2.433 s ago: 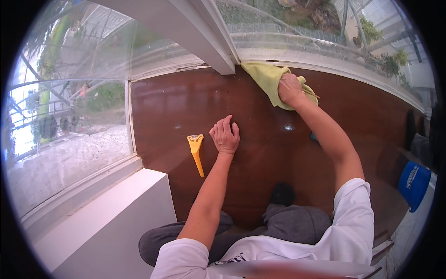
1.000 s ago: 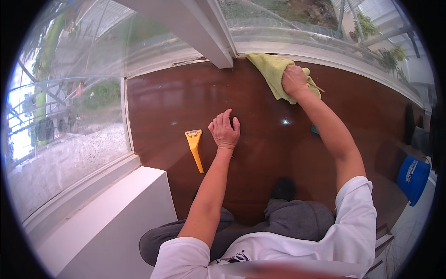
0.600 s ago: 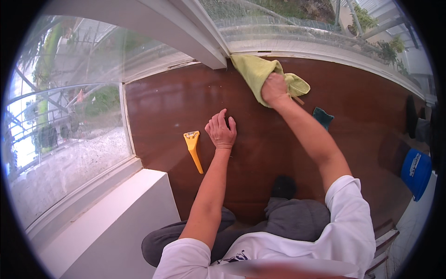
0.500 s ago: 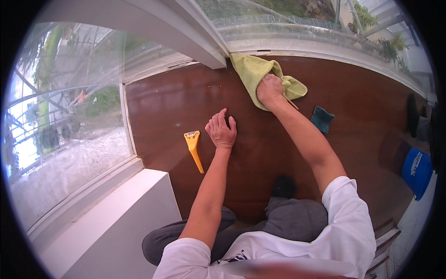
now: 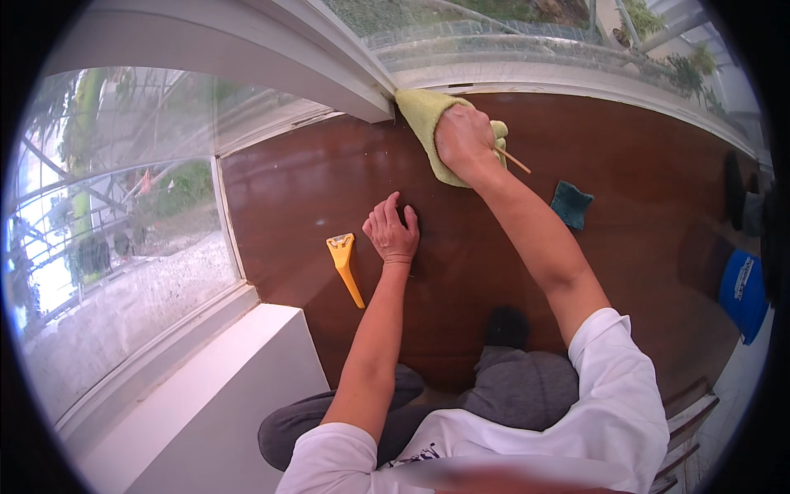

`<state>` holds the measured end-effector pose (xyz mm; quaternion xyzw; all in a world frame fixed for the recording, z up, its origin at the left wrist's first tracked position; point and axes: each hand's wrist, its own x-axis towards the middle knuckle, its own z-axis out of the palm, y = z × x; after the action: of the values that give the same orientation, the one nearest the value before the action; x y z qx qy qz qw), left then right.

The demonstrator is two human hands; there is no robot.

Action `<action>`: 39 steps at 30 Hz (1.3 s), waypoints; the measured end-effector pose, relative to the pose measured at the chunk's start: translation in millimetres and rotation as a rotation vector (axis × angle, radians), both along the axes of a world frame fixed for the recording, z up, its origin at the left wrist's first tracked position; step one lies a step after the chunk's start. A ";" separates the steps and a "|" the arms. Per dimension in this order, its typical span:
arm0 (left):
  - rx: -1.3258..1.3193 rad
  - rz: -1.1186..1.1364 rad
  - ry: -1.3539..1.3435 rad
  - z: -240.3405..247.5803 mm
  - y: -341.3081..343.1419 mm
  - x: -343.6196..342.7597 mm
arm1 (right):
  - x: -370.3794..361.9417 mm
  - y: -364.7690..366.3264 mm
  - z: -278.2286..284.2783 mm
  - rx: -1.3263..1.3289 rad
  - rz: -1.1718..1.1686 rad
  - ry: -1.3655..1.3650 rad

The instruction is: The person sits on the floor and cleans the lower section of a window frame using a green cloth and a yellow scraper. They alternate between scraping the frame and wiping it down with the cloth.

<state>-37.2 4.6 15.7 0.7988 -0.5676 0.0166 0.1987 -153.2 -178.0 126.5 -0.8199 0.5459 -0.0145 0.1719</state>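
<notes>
Head view shows the right hand (image 5: 467,140) closed in a fist on a yellow-green cloth (image 5: 422,119), which wraps around the knuckles and fingers. Most of the cloth lies to the left of the grip, narrowing to a point at the foot of a white post (image 5: 366,95), beside the window frame; a smaller bunched fold sticks out to the right of the fist. A thin wooden stick (image 5: 516,160) juts from that fold, past the right edge of the hand; whether the fingers clamp it too, I cannot tell.

The left hand (image 5: 392,233) lies palm down on the brown surface (image 5: 461,263), fingers slightly bent and gripping nothing. Just left of it lies a yellow scraper (image 5: 346,270), head pointing away from the person. A dark green pad (image 5: 571,205) lies right of the right forearm, apart from it.
</notes>
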 end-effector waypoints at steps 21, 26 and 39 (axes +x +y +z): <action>-0.002 -0.020 0.006 -1.0 0.1 -0.4 | 46.2 -12.0 58.4 -0.105 0.311 0.179; -0.005 -0.024 0.007 -0.6 0.7 0.7 | 40.3 -24.3 52.4 -0.192 0.249 0.095; 0.028 -0.031 0.049 -1.1 0.5 2.4 | 38.1 -27.1 60.3 -0.183 0.238 0.070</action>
<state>-34.8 5.1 14.6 0.7927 -0.5751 -0.0139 0.2016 -115.1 -205.1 186.9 -0.8911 0.4468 -0.0153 0.0778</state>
